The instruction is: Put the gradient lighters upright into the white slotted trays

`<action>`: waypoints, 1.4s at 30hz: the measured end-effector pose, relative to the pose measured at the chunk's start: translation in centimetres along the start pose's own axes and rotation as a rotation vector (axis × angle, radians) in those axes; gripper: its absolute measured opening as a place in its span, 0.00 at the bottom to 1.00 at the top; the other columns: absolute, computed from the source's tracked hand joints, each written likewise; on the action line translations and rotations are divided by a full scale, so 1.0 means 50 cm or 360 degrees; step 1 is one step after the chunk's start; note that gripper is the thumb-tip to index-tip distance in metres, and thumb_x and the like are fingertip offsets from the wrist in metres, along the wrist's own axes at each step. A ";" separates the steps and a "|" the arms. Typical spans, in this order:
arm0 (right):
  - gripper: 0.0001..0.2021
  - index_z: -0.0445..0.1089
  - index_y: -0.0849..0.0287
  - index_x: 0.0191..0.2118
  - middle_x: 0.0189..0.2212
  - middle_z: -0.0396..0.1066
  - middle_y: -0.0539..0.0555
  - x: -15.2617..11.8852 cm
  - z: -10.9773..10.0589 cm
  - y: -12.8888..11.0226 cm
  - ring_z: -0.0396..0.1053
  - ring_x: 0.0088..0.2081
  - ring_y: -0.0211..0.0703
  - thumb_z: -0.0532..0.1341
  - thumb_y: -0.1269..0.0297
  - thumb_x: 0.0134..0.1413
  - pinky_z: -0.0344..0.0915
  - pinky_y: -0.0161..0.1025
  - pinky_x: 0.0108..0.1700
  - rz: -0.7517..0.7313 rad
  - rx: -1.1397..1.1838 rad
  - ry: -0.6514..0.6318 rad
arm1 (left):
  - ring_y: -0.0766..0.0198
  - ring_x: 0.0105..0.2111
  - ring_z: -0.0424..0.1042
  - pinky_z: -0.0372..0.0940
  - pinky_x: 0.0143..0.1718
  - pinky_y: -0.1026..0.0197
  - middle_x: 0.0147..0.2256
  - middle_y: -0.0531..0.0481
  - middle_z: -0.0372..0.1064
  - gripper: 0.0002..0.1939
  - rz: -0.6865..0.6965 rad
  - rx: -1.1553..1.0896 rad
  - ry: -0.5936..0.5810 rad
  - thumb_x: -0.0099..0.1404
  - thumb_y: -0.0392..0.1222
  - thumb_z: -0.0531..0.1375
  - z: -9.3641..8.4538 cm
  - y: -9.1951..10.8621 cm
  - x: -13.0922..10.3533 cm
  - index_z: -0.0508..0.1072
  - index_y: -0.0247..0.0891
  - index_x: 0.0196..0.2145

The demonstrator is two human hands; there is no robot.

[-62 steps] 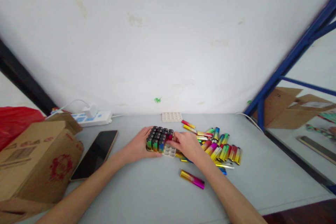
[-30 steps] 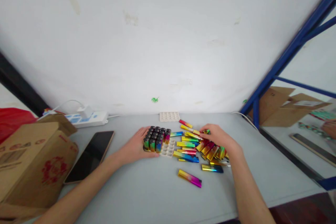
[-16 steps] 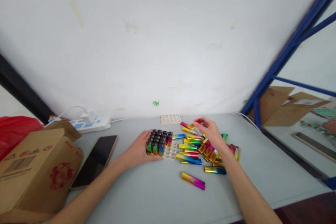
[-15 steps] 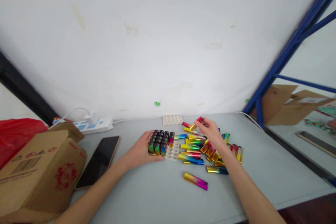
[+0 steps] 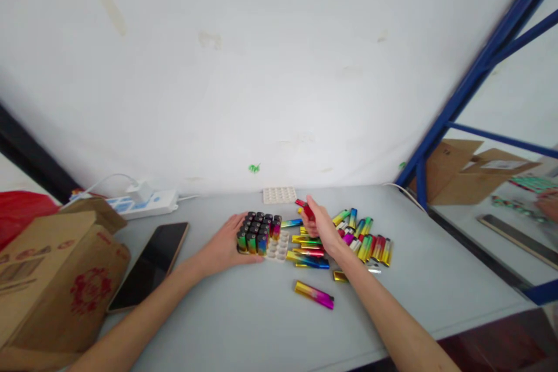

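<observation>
Upright metallic lighters with black tops (image 5: 257,232) fill the left part of a white tray with round hollows (image 5: 278,247). My left hand (image 5: 224,244) curls around the left side of this group, thumb along its front. A red lighter (image 5: 308,212) is gripped in my right hand (image 5: 321,225), just above the loose pile. Colourful loose lighters (image 5: 368,241) lie under and to the right of that hand. A yellow and magenta lighter (image 5: 314,294) lies apart, nearer the front.
A second white tray (image 5: 279,195) lies by the wall. At left are a phone (image 5: 150,264), a power strip (image 5: 152,204) and a cardboard box (image 5: 56,279). A blue frame (image 5: 462,75) stands at right, with open boxes (image 5: 457,177) and a person's hand beyond.
My right hand has moved left and turned upward with the red lighter, uncovering more of the pile. My left hand stays at the tray. The whole view has shifted slightly.
</observation>
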State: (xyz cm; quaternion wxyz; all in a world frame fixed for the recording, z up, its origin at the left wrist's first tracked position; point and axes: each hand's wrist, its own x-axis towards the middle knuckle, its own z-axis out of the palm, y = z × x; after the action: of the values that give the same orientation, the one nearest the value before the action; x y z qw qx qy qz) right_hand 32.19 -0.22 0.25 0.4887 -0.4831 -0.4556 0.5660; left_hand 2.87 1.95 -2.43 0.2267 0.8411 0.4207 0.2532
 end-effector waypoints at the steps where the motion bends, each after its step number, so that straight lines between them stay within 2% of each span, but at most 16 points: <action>1: 0.34 0.56 0.53 0.22 0.15 0.44 0.40 0.001 0.003 0.003 0.38 0.17 0.31 0.59 0.26 0.60 0.36 0.32 0.19 0.0056 -0.0048 0.0068 | 0.37 0.67 0.70 0.61 0.74 0.39 0.66 0.36 0.71 0.52 0.0005 0.0010 0.0004 0.51 0.56 0.80 0.000 0.000 0.000 0.69 0.37 0.68; 4: 0.30 0.53 0.52 0.19 0.13 0.44 0.42 0.002 0.011 0.010 0.38 0.16 0.32 0.54 0.38 0.66 0.36 0.34 0.18 0.0087 -0.0188 0.0234 | 0.38 0.66 0.71 0.63 0.73 0.40 0.66 0.37 0.71 0.49 0.0035 0.0029 -0.0007 0.53 0.55 0.79 0.000 -0.001 -0.001 0.69 0.37 0.67; 7: 0.26 0.53 0.52 0.18 0.13 0.45 0.43 0.001 0.013 0.011 0.38 0.16 0.32 0.53 0.46 0.66 0.37 0.34 0.18 0.0033 -0.0270 0.0238 | 0.40 0.66 0.72 0.65 0.72 0.42 0.65 0.39 0.72 0.48 0.0042 0.0022 -0.0016 0.53 0.55 0.79 0.000 -0.003 -0.001 0.70 0.39 0.67; 10: 0.27 0.55 0.52 0.17 0.13 0.45 0.43 0.003 0.014 0.012 0.39 0.16 0.32 0.53 0.44 0.66 0.37 0.34 0.19 0.0035 -0.0254 0.0219 | 0.40 0.65 0.72 0.65 0.72 0.42 0.65 0.41 0.72 0.49 0.0037 0.0007 -0.0012 0.52 0.56 0.80 0.001 -0.007 -0.001 0.70 0.42 0.67; 14: 0.31 0.64 0.53 0.25 0.16 0.46 0.41 0.002 0.016 0.011 0.40 0.17 0.33 0.55 0.30 0.64 0.40 0.34 0.19 -0.0015 -0.0134 0.0104 | 0.40 0.65 0.73 0.65 0.72 0.43 0.64 0.40 0.73 0.50 0.0053 0.0017 0.0024 0.51 0.57 0.81 0.003 -0.009 -0.001 0.71 0.43 0.67; 17: 0.31 0.70 0.54 0.37 0.21 0.57 0.43 -0.012 0.012 0.000 0.52 0.19 0.36 0.55 0.27 0.65 0.53 0.35 0.21 -0.0305 -0.0270 0.0006 | 0.41 0.64 0.73 0.67 0.70 0.44 0.63 0.42 0.74 0.50 0.0073 0.0028 0.0036 0.50 0.57 0.81 0.004 -0.008 -0.002 0.72 0.44 0.67; 19: 0.27 0.71 0.54 0.41 0.27 0.67 0.47 -0.027 0.007 -0.012 0.65 0.25 0.40 0.56 0.32 0.70 0.67 0.38 0.30 -0.0539 -0.0538 -0.0026 | 0.42 0.63 0.74 0.68 0.70 0.45 0.63 0.43 0.75 0.49 0.0077 0.0031 0.0024 0.51 0.56 0.81 0.004 -0.007 -0.002 0.72 0.45 0.67; 21: 0.22 0.72 0.54 0.41 0.35 0.74 0.53 -0.041 0.002 -0.026 0.74 0.36 0.45 0.58 0.38 0.72 0.73 0.41 0.43 -0.0795 -0.0841 -0.0018 | 0.42 0.63 0.74 0.68 0.70 0.45 0.63 0.44 0.74 0.49 0.0081 0.0037 0.0029 0.51 0.56 0.81 0.005 -0.008 -0.002 0.72 0.45 0.67; 23: 0.19 0.74 0.54 0.40 0.40 0.76 0.56 -0.052 0.000 -0.036 0.75 0.42 0.48 0.61 0.43 0.72 0.73 0.44 0.49 -0.0989 -0.1073 0.0006 | 0.42 0.64 0.74 0.67 0.70 0.44 0.64 0.43 0.74 0.50 0.0103 0.0043 0.0037 0.50 0.57 0.82 0.007 -0.010 -0.001 0.72 0.45 0.68; 24: 0.17 0.74 0.54 0.39 0.39 0.77 0.57 -0.055 0.001 -0.038 0.75 0.41 0.49 0.61 0.45 0.72 0.72 0.44 0.49 -0.1030 -0.1153 0.0006 | 0.42 0.64 0.73 0.66 0.71 0.43 0.65 0.42 0.73 0.51 0.0117 0.0046 0.0038 0.50 0.57 0.82 0.008 -0.011 -0.001 0.71 0.45 0.68; 28: 0.16 0.77 0.53 0.38 0.31 0.79 0.53 -0.059 0.010 -0.028 0.76 0.33 0.47 0.63 0.47 0.72 0.71 0.42 0.41 -0.0930 -0.1257 -0.0110 | 0.40 0.65 0.73 0.65 0.72 0.42 0.66 0.41 0.72 0.52 0.0127 0.0055 0.0060 0.49 0.58 0.82 0.012 -0.016 -0.002 0.71 0.44 0.68; 33: 0.16 0.79 0.53 0.40 0.32 0.81 0.53 -0.053 0.023 0.000 0.76 0.33 0.47 0.64 0.47 0.72 0.70 0.40 0.39 -0.0907 -0.1341 -0.0219 | 0.40 0.66 0.71 0.66 0.72 0.41 0.66 0.41 0.72 0.53 0.0115 0.0061 0.0058 0.48 0.58 0.82 0.012 -0.017 -0.003 0.71 0.45 0.68; 38: 0.15 0.78 0.54 0.41 0.33 0.80 0.53 -0.048 0.032 0.014 0.74 0.34 0.46 0.63 0.49 0.75 0.64 0.39 0.38 -0.0979 -0.1597 -0.0273 | 0.39 0.67 0.71 0.64 0.73 0.41 0.66 0.41 0.72 0.53 0.0118 0.0038 0.0049 0.48 0.58 0.82 0.010 -0.016 0.000 0.71 0.44 0.68; 42: 0.17 0.77 0.55 0.35 0.29 0.77 0.52 -0.043 0.036 0.017 0.71 0.30 0.44 0.65 0.49 0.74 0.58 0.38 0.35 -0.0868 -0.1832 -0.0266 | 0.40 0.66 0.71 0.64 0.73 0.42 0.66 0.40 0.72 0.51 0.0100 0.0021 0.0019 0.50 0.58 0.82 0.010 -0.015 0.000 0.71 0.44 0.67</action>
State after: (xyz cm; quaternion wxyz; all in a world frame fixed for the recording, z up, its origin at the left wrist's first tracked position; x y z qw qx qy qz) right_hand 30.45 -2.54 -0.15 0.2404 -0.4892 -0.8295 0.1218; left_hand 2.73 2.29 -3.25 0.2105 0.8539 0.3971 0.2624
